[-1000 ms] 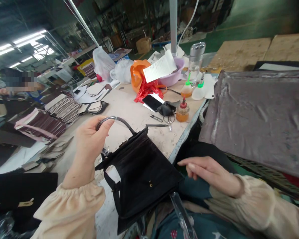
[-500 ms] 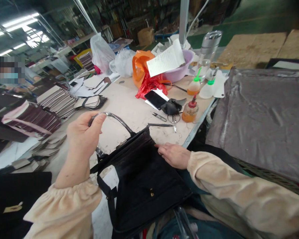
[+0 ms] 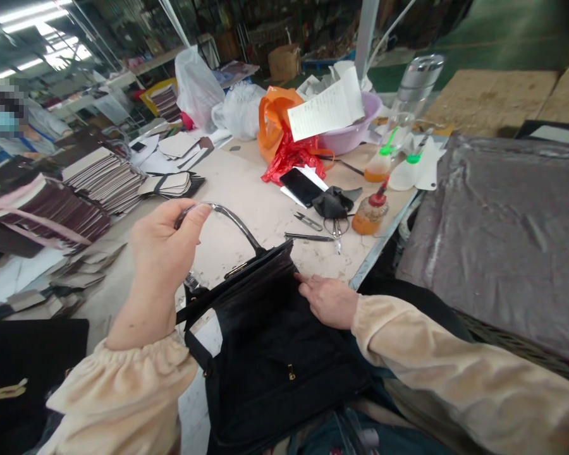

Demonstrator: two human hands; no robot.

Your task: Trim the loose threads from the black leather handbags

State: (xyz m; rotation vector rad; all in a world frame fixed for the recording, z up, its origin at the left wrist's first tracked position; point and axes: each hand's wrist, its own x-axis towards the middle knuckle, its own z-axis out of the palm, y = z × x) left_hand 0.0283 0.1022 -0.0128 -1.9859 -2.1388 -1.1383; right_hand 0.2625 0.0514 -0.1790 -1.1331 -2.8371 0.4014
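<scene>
A black handbag (image 3: 270, 354) hangs tilted over the near edge of the worktable (image 3: 246, 196), partly above my lap. My left hand (image 3: 164, 253) is closed round its curved top handle (image 3: 232, 220) and holds it up. My right hand (image 3: 329, 300) lies on the bag's upper right edge, fingers curled against the black material. A small gold clasp (image 3: 291, 374) shows on the bag's front.
Scissors (image 3: 336, 229), snips (image 3: 308, 221) and a thin tool lie just beyond the bag. Glue bottles (image 3: 370, 213), a phone (image 3: 301, 186), a purple basin (image 3: 348, 136) and plastic bags sit farther back. Stacks of cut pieces (image 3: 99, 180) fill the left. A grey sheet (image 3: 502, 215) covers the right. Another person is at far left.
My right hand moved from above my lap onto the bag's upper right edge and stays there. My left hand keeps holding the handle up.
</scene>
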